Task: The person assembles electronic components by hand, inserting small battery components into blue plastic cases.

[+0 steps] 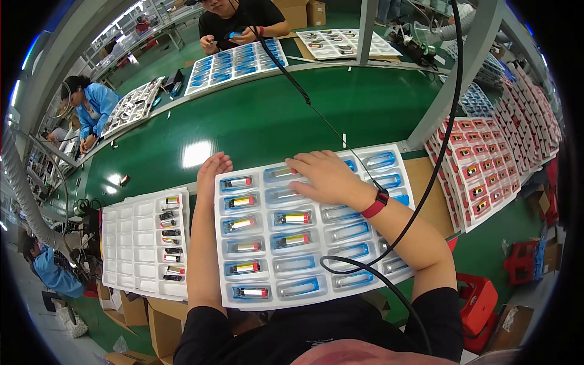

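Observation:
In front of me lies a white moulded tray (271,250) with rows of cells holding clear-and-blue plastic shells (350,232). The left column and some of the second carry small battery-like parts (240,224) with silver, yellow, red and black sections. My left hand (215,166) is by the tray's far left corner, fingers loosely bent and nothing visible in them. Over the far cells of the second and third columns spreads my right hand (325,176), palm down. Its fingertips are at a filled cell (281,173); whatever lies under the palm is hidden.
A second white tray (126,243) on the left has a column of small parts. Stacked trays of red shells (474,164) stand right. A black cable (453,115) hangs across my right arm. Beyond the green bench (255,115), co-workers sit at other trays. A red stool (477,301) is low right.

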`<state>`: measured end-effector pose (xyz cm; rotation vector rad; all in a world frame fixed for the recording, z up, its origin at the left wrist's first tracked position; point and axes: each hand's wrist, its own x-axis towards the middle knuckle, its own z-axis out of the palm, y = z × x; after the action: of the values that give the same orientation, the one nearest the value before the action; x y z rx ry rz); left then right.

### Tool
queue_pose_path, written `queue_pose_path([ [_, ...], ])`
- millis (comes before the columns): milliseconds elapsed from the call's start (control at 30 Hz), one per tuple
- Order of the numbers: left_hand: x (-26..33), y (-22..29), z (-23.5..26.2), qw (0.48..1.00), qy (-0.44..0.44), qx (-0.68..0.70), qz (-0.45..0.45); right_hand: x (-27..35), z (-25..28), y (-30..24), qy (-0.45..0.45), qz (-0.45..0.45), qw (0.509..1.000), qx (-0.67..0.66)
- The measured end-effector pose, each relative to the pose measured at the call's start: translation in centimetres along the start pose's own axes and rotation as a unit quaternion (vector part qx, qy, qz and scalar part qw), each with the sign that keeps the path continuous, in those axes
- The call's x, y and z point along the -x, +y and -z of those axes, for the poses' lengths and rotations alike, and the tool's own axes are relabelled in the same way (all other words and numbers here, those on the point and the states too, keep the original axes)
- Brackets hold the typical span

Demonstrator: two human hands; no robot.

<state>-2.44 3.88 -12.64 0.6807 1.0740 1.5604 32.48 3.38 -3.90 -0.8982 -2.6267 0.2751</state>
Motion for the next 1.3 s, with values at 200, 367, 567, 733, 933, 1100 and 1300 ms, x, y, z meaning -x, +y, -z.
queue_pose_path([
  [200,-0.2,-0.2,0.7,1.0,-0.006,-0.003,-0.009,-0.1,-0.2,-0.1,0.008,0.007,1.0,-0.007],
  [367,-0.1,0.0,0.5,1.0,-0.009,-0.007,-0.011,-0.3,0.1,-0.2,0.004,0.002,1.0,-0.011],
  [567,0.2,0.3,0.0,1.0,0.001,0.011,-0.004,-0.2,-0.8,0.2,0.07,0.037,0.997,0.004],
  [733,0.3,0.2,-0.4,1.0,0.004,0.001,-0.002,0.0,-0.6,0.2,0.062,0.032,0.998,0.0],
  [933,-0.1,-0.3,-0.2,1.0,-0.005,-0.004,-0.007,0.0,-0.6,0.4,0.054,0.028,0.998,-0.003],
  [1100,-0.5,0.0,1.9,1.0,0.004,-0.017,-0.018,-1.4,-0.7,-0.3,0.043,0.037,0.998,-0.023],
  [1300,-0.7,-0.9,0.9,0.999,-0.04,0.019,-0.008,-0.7,-0.3,-0.8,0.004,0.0,1.0,-0.004],
])
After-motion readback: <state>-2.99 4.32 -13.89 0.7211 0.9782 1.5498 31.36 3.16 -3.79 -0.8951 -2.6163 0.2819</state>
